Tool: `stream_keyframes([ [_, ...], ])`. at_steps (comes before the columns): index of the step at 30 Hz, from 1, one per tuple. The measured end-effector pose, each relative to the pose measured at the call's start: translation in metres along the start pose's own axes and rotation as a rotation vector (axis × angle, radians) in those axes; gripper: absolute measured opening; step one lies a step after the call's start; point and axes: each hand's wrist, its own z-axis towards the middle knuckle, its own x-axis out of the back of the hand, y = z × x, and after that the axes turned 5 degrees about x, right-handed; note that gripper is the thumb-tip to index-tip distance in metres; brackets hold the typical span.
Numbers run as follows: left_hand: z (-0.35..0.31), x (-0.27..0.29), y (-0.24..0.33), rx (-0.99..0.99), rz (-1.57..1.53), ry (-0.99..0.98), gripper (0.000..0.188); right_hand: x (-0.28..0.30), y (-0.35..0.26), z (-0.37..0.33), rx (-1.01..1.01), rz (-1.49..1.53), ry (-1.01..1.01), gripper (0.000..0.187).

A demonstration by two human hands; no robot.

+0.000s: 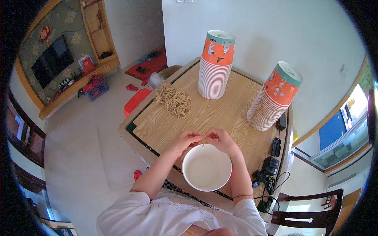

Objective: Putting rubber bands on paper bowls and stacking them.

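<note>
A white paper tub [206, 168] stands at the table's near edge in front of me, its open mouth up and its inside bare. Just past its far rim, my left hand [186, 141] and my right hand [221, 141] meet with fingertips pinched. A short bit of tan twine [203, 141] shows between them, partly hidden by the fingers. Farther left lies a loose heap of tan twine pieces [173, 101]. Two tall stacks of upside-down tubs rise at the back: a left stack [215, 76] and a right stack [271, 102], whose rims have twine around them.
Black adapters [271, 166] and tangled cables [269, 188] lie along the table's right edge. A dark wooden chair [307, 214] stands at the lower right. Past the table's left side is a red stool [136, 101]. A white wall [267, 35] borders the far side.
</note>
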Motion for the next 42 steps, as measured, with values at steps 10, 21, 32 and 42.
stream_keyframes([
  [10,-0.001,0.0,-0.001,-0.006,-0.057,-0.01,0.011,-0.004,-0.015,0.001,-0.122,0.036,-0.029,0.021],
  [21,0.0,0.004,-0.004,-0.029,-0.06,-0.035,0.01,-0.003,-0.005,0.002,-0.028,0.059,0.01,0.008],
  [32,-0.005,0.005,0.003,0.011,-0.12,0.016,0.009,-0.004,-0.015,0.001,-0.044,0.167,-0.034,0.012],
  [42,-0.002,0.005,-0.004,-0.008,-0.115,-0.018,0.012,-0.005,-0.014,0.002,-0.059,0.136,-0.036,0.01],
])
